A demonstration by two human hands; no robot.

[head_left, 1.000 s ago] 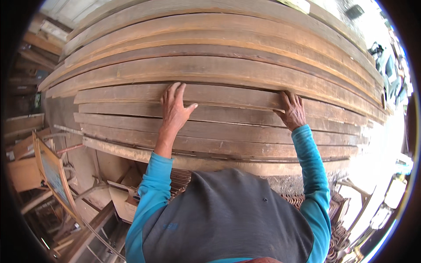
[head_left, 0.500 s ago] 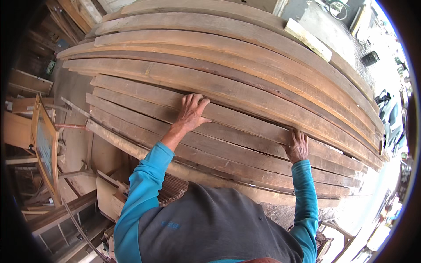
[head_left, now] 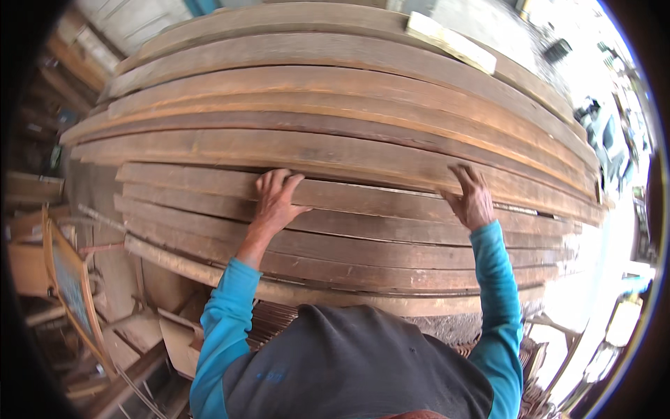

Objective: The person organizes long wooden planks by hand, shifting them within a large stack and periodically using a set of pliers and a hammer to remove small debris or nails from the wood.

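Long brown wooden planks lie side by side, running across the view from left to right. My left hand (head_left: 277, 201) grips one plank (head_left: 373, 200) of the nearer group, its fingertips hooked over the far edge and its thumb toward the near edge. To the right, my right hand (head_left: 472, 198) is over the same plank with fingers spread and slightly blurred. Its fingertips reach across the dark gap toward the neighbouring farther plank (head_left: 335, 151), and nothing shows in its grasp. Whether those fingertips touch the wood cannot be told.
A pale short board (head_left: 450, 43) rests on the farthest planks. Wood-framed panels (head_left: 70, 286) and other timber crowd the left side. Below the planks, near my body, sits a stack of thin brown slats (head_left: 269, 322). A dark container (head_left: 557, 50) stands on the ground at far right.
My right hand has come off the plank's edge and spread its fingers, shifting toward the farther plank. My left hand keeps its hold. The whole view has shifted slightly.
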